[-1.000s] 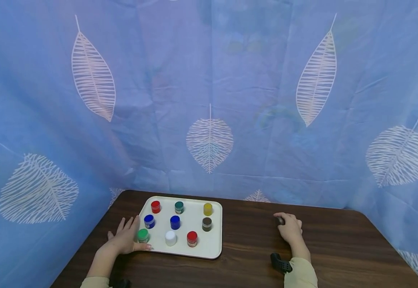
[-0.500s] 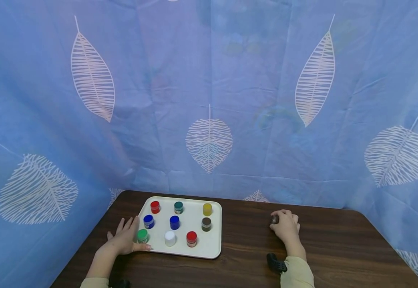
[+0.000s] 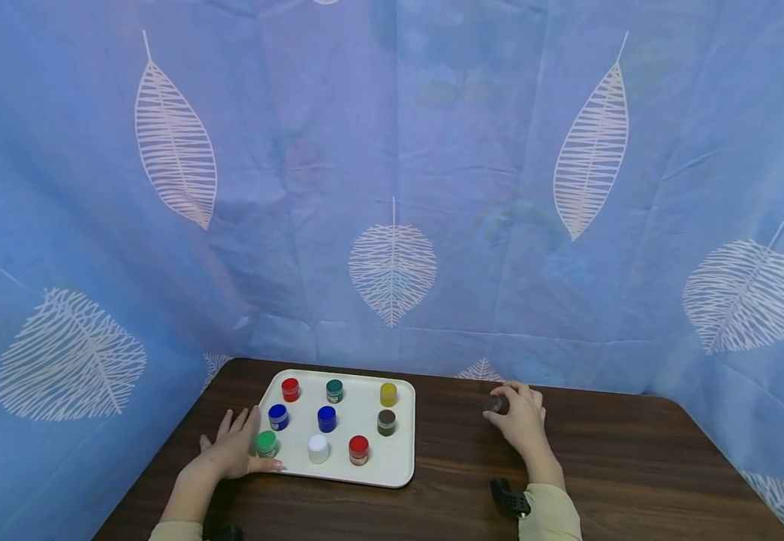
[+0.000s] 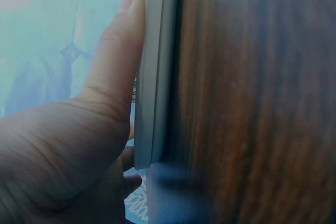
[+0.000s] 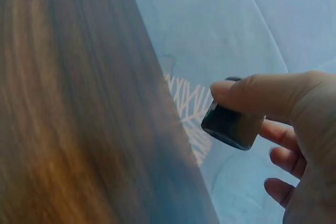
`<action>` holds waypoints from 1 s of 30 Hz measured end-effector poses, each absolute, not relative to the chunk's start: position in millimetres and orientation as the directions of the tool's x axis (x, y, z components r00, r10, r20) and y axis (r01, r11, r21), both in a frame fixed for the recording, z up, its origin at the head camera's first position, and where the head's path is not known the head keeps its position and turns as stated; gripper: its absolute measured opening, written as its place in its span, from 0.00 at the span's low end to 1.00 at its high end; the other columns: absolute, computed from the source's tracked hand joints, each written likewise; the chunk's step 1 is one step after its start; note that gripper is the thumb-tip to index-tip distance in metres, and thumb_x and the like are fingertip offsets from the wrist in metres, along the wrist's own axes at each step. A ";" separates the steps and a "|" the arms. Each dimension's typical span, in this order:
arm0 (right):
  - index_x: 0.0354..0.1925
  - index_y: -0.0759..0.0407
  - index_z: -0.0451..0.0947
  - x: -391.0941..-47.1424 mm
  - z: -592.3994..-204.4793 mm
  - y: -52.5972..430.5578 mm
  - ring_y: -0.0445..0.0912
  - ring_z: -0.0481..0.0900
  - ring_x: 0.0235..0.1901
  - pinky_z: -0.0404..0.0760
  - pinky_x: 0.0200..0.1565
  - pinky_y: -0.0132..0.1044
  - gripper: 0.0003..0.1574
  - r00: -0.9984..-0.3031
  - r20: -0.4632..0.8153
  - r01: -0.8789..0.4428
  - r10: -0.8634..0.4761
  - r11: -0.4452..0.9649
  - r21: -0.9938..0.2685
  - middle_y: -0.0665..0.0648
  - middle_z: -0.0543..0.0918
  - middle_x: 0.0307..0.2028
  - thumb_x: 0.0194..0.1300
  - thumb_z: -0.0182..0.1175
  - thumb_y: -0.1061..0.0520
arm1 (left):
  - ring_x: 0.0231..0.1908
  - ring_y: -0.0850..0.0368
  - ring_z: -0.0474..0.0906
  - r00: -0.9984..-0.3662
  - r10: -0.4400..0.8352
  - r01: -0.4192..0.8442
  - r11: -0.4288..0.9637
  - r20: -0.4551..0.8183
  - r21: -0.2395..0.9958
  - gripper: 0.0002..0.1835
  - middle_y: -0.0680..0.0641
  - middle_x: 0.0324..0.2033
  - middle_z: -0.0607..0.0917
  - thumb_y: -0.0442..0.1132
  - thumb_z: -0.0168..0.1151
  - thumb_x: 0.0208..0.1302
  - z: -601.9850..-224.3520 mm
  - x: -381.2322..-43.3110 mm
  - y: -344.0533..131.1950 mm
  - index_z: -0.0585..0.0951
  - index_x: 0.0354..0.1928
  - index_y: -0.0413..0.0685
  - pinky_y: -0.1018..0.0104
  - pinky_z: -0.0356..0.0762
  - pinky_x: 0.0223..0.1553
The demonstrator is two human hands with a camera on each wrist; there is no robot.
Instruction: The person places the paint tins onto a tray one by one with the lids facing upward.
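My right hand (image 3: 523, 422) pinches a small dark paint jar (image 5: 228, 124) between thumb and fingers, to the right of the tray. In the right wrist view the thumb lies across the jar, and the other fingers are partly hidden behind it. My left hand (image 3: 224, 449) rests at the left front corner of a white tray (image 3: 400, 464), fingers spread and fairly straight. Its thumb (image 4: 113, 59) lies along the tray's front rim. Closest to this hand is a green-lidded jar (image 3: 266, 443), just inside the corner.
Jars stand apart in rows on the tray: red (image 3: 290, 389), teal (image 3: 334, 390), yellow (image 3: 388, 394), two blue, brown (image 3: 386, 422), white (image 3: 318, 448) and another red (image 3: 359, 450). The dark wooden table (image 3: 453, 481) meets a blue leaf-print curtain (image 3: 500, 300) behind.
My right hand has moved left toward the tray, carrying the dark paint jar, which now shows more beyond the fingertips. The left hand and the tray have stayed in place.
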State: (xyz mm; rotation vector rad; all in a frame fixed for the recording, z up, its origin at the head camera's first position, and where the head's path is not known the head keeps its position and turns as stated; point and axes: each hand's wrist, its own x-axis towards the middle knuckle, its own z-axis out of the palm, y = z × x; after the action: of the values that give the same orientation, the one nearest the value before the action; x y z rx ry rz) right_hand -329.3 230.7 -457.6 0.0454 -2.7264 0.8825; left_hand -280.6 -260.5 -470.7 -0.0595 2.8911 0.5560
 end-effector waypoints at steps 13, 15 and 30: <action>0.48 0.60 0.77 -327.6 -439.5 206.6 0.66 0.57 0.62 0.54 0.59 0.69 0.22 -0.900 0.431 -0.323 -0.062 0.758 -0.566 0.67 0.69 0.62 0.56 0.71 0.56 | 0.71 0.22 0.35 -0.978 0.005 -0.073 0.927 -0.208 0.368 0.73 0.24 0.72 0.50 0.76 0.68 0.38 -469.4 -280.7 -261.1 0.48 0.75 0.34 0.15 0.34 0.58; 0.47 0.59 0.77 -327.1 -436.7 200.1 0.65 0.58 0.62 0.54 0.60 0.69 0.22 -0.890 0.448 -0.353 -0.084 0.750 -0.560 0.66 0.69 0.62 0.55 0.72 0.57 | 0.71 0.22 0.35 -0.978 0.005 -0.074 0.927 -0.208 0.368 0.73 0.24 0.72 0.49 0.76 0.68 0.38 -469.0 -280.5 -260.9 0.48 0.75 0.34 0.15 0.34 0.58; 0.44 0.53 0.81 -325.0 -442.1 136.9 0.57 0.64 0.58 0.65 0.58 0.63 0.20 -0.839 0.462 -0.533 -0.287 0.603 -0.594 0.59 0.74 0.56 0.52 0.74 0.60 | 0.72 0.22 0.35 -0.984 0.004 -0.065 0.924 -0.180 0.377 0.74 0.25 0.72 0.50 0.76 0.69 0.35 -474.8 -281.9 -262.3 0.48 0.75 0.35 0.15 0.33 0.57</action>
State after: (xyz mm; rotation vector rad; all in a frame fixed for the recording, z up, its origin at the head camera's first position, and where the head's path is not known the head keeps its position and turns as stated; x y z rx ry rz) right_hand -325.0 136.9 -442.1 0.6640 -2.5133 1.0842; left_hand -281.9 -262.3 -474.8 -0.0463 2.9061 0.5784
